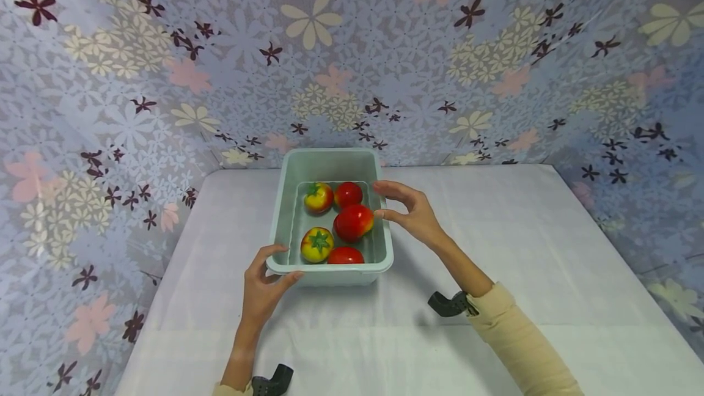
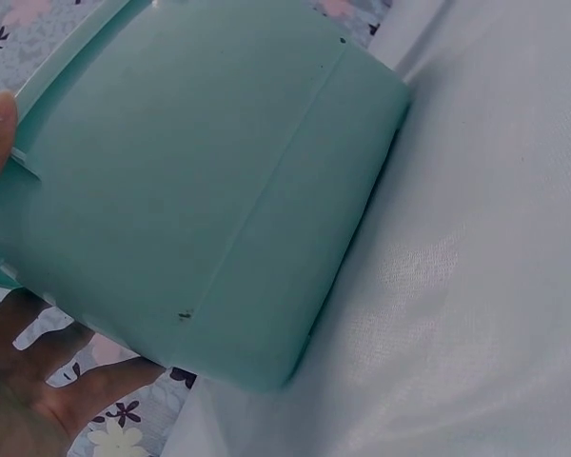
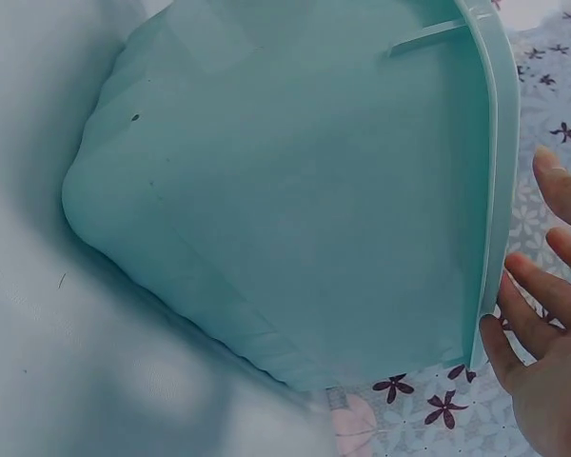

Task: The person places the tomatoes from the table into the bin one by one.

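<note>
A pale green plastic bin (image 1: 330, 275) stands upright on the white-covered table. Inside lie several shiny fruits: a yellow-red tomato-like fruit with a green leafy top (image 1: 317, 245), a red-yellow fruit (image 1: 319, 198), a round red one (image 1: 348, 194), a larger red fruit with a yellowish end (image 1: 353, 223), and a red one (image 1: 346, 255) partly hidden by the near wall. My left hand (image 1: 261, 292) grips the bin's near left corner, thumb on the front rim. By the right rim, my right hand (image 1: 412, 209) has its fingers loosely bent; some fingertips (image 3: 516, 262) touch the rim's outer side.
White cloth (image 1: 495, 231) covers the table around the bin. Behind the table's far edge hangs a flower-patterned curtain (image 1: 385, 66), which also runs down both sides. A black wrist mount (image 1: 451, 304) sits on my right arm, another (image 1: 273, 381) on my left.
</note>
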### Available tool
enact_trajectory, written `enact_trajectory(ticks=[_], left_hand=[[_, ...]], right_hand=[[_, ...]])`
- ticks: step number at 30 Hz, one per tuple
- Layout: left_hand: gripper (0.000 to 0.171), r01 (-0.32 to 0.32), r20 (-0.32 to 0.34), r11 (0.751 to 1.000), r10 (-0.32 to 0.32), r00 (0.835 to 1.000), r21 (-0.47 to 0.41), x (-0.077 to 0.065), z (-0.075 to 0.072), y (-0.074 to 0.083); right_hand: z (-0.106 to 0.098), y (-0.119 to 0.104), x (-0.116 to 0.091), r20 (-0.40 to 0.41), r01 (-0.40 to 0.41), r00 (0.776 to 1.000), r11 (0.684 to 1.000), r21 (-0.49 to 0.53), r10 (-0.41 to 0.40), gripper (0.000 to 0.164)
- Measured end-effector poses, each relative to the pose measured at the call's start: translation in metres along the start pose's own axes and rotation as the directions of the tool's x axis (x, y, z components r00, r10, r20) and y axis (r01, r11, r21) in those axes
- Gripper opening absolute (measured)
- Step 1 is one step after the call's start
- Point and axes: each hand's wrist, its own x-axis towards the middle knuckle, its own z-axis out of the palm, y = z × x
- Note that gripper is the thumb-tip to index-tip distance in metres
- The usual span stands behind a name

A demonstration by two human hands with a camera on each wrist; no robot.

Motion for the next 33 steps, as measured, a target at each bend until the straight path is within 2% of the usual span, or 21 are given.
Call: enact_trajectory(ticks=[6,11,15,18,22,25,29,33], left_hand=[[0.045,-0.015,0.006,1.000,0.015,1.000,0.007,0.000,0.001,0.006],[0.045,0.006,0.013,1.000,-0.006,1.000,0.005,0.002,0.001,0.003],[0.047,0.010,0.013,1.000,-0.010,1.000,-0.002,0.003,0.000,-0.011],[0.049,-0.001,0.016,1.000,0.001,1.000,-0.005,0.004,-0.001,-0.021],[0.049,-0.038,0.044,0.999,0.038,0.998,-0.001,0.007,-0.002,-0.025],[0.051,-0.036,0.078,0.999,0.035,0.996,0.015,0.008,-0.004,-0.023],[0.056,-0.019,0.133,0.996,0.008,0.991,0.083,0.008,-0.011,-0.016],[0.059,-0.056,0.166,0.970,0.017,0.986,0.235,0.008,-0.017,-0.008]], right_hand=[[-0.001,-0.022,-0.003,0.002,0.014,1.000,1.000,-0.018,-0.014,0.050],[-0.002,-0.026,-0.005,-0.005,0.013,1.000,1.000,-0.021,-0.013,0.048],[-0.002,-0.025,-0.005,-0.001,0.011,1.000,1.000,-0.022,-0.011,0.047],[-0.004,-0.016,-0.006,-0.003,0.008,1.000,1.000,-0.030,-0.008,0.048],[-0.008,-0.003,-0.008,-0.018,0.013,1.000,0.998,-0.068,-0.014,0.050],[-0.011,-0.001,-0.012,-0.012,0.009,1.000,0.995,-0.101,-0.010,0.048],[-0.013,-0.003,-0.021,0.012,0.002,1.000,0.986,-0.165,0.000,0.048],[-0.016,-0.010,-0.029,0.027,0.016,1.000,0.977,-0.212,-0.011,0.051]])
